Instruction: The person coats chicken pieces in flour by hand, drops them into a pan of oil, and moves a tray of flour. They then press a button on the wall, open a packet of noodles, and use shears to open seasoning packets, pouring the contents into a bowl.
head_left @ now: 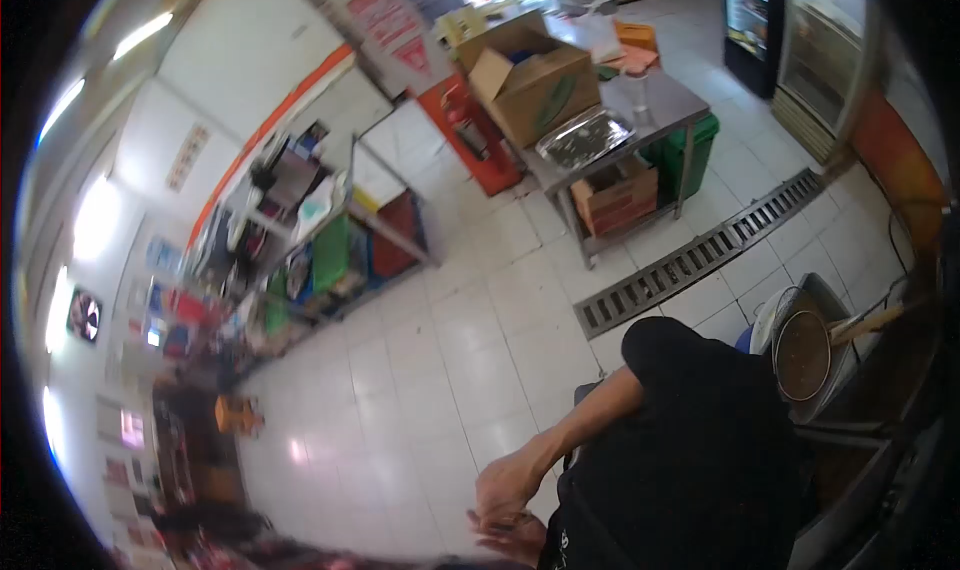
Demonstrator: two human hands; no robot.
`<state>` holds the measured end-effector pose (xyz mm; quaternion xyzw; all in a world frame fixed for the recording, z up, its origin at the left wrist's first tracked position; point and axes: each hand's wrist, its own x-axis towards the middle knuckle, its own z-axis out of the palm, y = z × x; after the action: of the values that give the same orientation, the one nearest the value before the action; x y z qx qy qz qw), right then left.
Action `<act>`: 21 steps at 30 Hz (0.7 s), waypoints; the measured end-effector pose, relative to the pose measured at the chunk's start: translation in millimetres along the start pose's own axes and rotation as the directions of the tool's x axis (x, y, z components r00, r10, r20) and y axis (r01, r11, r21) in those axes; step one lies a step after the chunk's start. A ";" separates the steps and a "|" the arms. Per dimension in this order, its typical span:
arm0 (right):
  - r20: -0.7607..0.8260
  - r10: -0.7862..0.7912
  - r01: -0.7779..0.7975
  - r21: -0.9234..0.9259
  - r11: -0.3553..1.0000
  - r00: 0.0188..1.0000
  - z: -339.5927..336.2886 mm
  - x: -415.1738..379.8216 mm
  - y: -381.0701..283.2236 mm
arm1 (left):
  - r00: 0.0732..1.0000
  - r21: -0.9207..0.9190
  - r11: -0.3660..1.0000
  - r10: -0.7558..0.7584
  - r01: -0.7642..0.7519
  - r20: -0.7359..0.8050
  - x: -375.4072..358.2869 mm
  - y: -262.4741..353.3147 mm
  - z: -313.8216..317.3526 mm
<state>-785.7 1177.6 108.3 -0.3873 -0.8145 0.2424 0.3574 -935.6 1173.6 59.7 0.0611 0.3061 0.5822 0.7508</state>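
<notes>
Low down, hands (505,510) clasped together, bare, blurred.

White floor tiles (420,370), green bin (690,155), brown box (535,85).

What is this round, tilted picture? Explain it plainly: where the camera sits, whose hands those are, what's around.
No machine here: one camera worn on a person's head looks down through a wide lens, so the room bends. At the bottom a bare arm leaves a black shirt and ends in two hands, one over the other, blurred, seemingly holding nothing. Around them is white tiled floor. Farther off, a grey metal table bears an open brown cardboard box and a shiny metal tray.
</notes>
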 end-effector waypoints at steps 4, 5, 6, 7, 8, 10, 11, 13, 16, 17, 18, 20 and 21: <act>-0.249 0.338 -0.359 -0.044 0.932 0.908 -130.6 -74.9 27.0 | 0.957 0.140 0.962 -0.253 0.233 0.142 31.6 -106.6 79.8; -0.292 0.427 -0.473 -0.108 0.875 0.856 -163.7 -100.0 24.3 | 0.921 0.203 0.932 -0.339 0.300 0.192 37.1 -134.3 99.5; -0.515 0.208 -0.336 -0.168 0.927 0.832 -167.7 -123.9 45.6 | 0.869 0.273 0.890 -0.431 0.365 0.243 42.3 -163.4 118.3; -0.505 0.291 -0.425 -0.172 0.889 0.813 -186.9 -143.4 45.2 | 0.797 0.352 0.833 -0.531 0.428 0.288 46.7 -193.1 137.5; -0.511 0.389 -0.527 -0.153 0.836 0.767 -210.7 -161.9 38.3 | 0.705 0.444 0.757 -0.633 0.479 0.319 51.1 -222.9 158.4; -0.584 0.519 -0.687 -0.093 0.720 0.624 -230.0 -206.3 36.4 | 0.506 0.602 0.585 -0.801 0.543 0.322 50.9 -281.8 191.9; -0.634 0.528 -0.730 -0.086 0.678 0.565 -240.7 -224.8 42.1 | 0.418 0.656 0.508 -0.855 0.558 0.307 46.2 -312.5 207.3; -0.701 0.579 -0.775 0.059 0.629 0.416 -264.4 -277.1 41.8 | 0.294 0.704 0.400 -0.915 0.587 0.275 32.9 -370.4 233.4; -0.756 0.646 -0.697 0.405 0.592 0.109 -282.5 -392.8 56.2 | 0.178 0.705 0.312 -0.949 0.637 0.259 6.9 -456.9 262.4; -0.779 0.626 -0.712 0.455 0.535 -0.028 -276.8 -443.9 76.5 | 0.146 0.703 0.284 -0.957 0.652 0.252 4.3 -483.8 268.4; -0.798 0.578 -0.708 0.508 0.490 -0.173 -270.3 -489.5 96.8 | 0.102 0.775 0.275 -0.959 0.569 0.266 19.5 -527.5 270.7; -0.640 0.431 -0.550 0.768 0.328 -0.636 -244.2 -573.9 92.1 | -0.010 0.888 0.252 -0.961 0.385 0.278 41.5 -623.8 270.5; -0.563 0.345 -0.617 0.784 -0.065 -0.751 -207.2 -622.6 105.6 | -0.076 0.923 0.237 -0.959 0.304 0.272 24.8 -660.4 267.8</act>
<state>-301.1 762.8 -78.4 -0.9018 0.1932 0.0144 0.3864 -237.6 1059.3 -30.3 0.4132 0.0200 -0.1768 0.8931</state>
